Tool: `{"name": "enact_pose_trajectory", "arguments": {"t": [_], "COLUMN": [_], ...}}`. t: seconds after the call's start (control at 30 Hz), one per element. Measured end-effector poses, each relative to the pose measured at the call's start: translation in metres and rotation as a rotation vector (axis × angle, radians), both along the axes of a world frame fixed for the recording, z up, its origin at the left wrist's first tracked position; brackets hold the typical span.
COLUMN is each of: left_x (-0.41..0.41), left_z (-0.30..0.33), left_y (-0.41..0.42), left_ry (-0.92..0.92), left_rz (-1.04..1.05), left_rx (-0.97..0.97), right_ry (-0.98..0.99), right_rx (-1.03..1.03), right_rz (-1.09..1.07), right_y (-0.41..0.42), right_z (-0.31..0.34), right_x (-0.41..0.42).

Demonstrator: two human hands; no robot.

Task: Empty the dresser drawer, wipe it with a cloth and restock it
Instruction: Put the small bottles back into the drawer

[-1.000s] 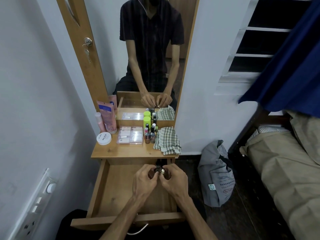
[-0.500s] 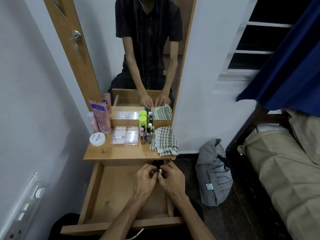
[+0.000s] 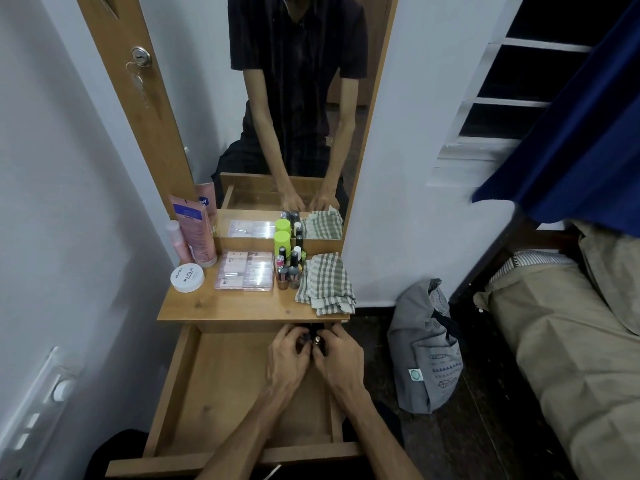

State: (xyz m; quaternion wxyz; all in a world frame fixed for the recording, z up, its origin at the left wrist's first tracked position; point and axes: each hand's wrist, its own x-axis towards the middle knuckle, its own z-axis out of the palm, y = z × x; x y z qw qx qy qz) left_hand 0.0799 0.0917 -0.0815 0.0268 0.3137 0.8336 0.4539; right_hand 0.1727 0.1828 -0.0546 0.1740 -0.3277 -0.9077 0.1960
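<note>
Both hands are reaching deeper toward the drawer's back right corner than a moment ago, just under the dresser top's front edge. Left hand and right hand are together pinching small dark bottles (exact count unclear). Checked cloth is lying folded on the dresser top, just beside clustered nail polish bottles.

Home bedroom, dressing corner: wooden dresser w/ tall mirror, cosmetics on top, bed w/ beige cover at right, blue curtain, louvred window.
</note>
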Motion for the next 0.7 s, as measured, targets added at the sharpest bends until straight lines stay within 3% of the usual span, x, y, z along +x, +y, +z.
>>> {"name": "enact_pose_trajectory", "arguments": {"t": [0.4, 0.7], "left_x": [-0.003, -0.004], "left_z": [0.003, 0.042], "left_y": [-0.006, -0.03], "left_ry": [-0.013, 0.101], "left_rz": [-0.017, 0.039], "left_rx": [0.048, 0.133], "right_ry": [0.036, 0.399], "right_rx": [-0.014, 0.042], "right_rz": [-0.036, -0.016], "right_y": [-0.005, -0.022], "right_z": [0.0, 0.028], "right_x": [0.0, -0.005]}}
